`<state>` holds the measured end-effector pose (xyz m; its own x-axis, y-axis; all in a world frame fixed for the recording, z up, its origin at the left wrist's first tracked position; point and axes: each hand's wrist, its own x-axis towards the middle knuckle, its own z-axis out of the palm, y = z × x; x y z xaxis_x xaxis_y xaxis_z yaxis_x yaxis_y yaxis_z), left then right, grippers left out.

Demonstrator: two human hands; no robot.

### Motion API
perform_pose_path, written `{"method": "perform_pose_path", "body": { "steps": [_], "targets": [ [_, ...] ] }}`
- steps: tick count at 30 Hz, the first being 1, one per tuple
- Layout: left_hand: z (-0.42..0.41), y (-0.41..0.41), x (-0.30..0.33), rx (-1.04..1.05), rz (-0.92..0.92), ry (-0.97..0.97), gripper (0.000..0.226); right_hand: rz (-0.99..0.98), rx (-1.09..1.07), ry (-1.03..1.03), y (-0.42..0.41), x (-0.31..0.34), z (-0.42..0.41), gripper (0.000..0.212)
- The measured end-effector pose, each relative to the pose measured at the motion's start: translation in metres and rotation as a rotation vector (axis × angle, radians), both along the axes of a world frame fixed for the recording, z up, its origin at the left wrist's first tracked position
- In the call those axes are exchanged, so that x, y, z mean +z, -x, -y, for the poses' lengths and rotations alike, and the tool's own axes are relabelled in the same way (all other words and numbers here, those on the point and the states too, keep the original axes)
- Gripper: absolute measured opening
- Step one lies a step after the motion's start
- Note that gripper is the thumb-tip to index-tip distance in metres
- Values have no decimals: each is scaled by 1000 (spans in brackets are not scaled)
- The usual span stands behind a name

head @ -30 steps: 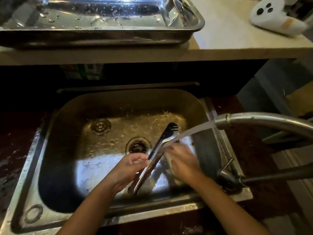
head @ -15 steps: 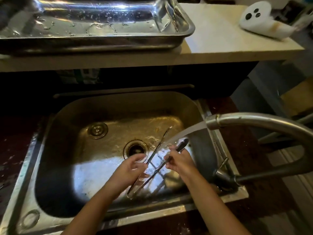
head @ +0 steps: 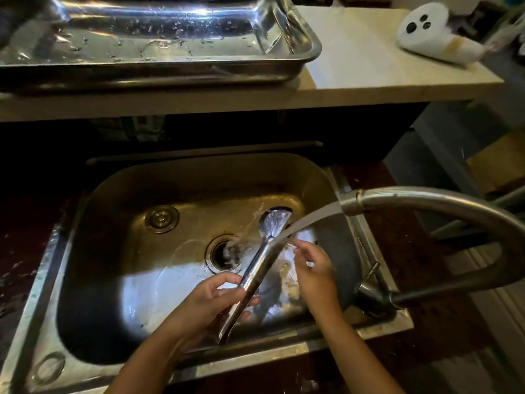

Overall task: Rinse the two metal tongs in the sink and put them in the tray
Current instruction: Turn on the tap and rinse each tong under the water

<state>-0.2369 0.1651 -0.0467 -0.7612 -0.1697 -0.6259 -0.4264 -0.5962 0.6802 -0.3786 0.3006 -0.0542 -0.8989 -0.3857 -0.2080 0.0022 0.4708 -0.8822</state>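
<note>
My left hand point(head: 210, 302) grips metal tongs point(head: 255, 274) by the lower handle, over the steel sink point(head: 93, 211). The tongs are closed and slant up to the right, their flat tip point(head: 274, 221) under the stream of water from the faucet point(head: 397, 200). My right hand point(head: 312, 268) hovers just right of the tongs with fingers apart, its fingertips by the stream, holding nothing. The wet metal tray point(head: 284, 72) rests on the counter behind the sink; I see only water drops in its visible part. A second pair of tongs is not in sight.
The drain point(head: 224, 253) and a round plug point(head: 161, 218) lie on the sink floor. The faucet arches in from the right, its lever base point(head: 372, 291) at the sink's right rim. A white object point(head: 437, 38) lies on the pale counter at the far right.
The tongs have closed and turned so the flat tip faces up under the water. My right hand has let go of the tongs' arm and drawn slightly to the right.
</note>
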Motion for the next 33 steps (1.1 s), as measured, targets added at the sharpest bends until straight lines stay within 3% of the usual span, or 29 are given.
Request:
{"method": "perform_pose_path", "body": {
  "steps": [3,6,12,17,23,27,31,33],
  "targets": [
    [1,-4,-1,20,-5,-105,35,-217,150,-101,-5,-5,-14,36],
    [1,-6,-4,38,-15,-117,27,-428,374,-174,-8,-7,-18,45],
    [2,-10,-4,11,-14,-77,20,-618,781,-293,0,-4,-11,47],
    [5,-11,-3,-13,-40,-39,21,-637,548,-428,33,4,1,43],
    [1,-10,-9,-26,-21,-8,25,-689,821,-346,-7,-5,-10,42],
    [1,-1,-10,-16,-57,9,31,-644,586,-419,18,1,0,42],
    [3,8,-11,13,-48,46,27,-619,950,-237,-29,2,-9,41],
    [2,9,-13,12,-45,41,24,-643,940,-267,-19,4,-9,42]
  ]
}}
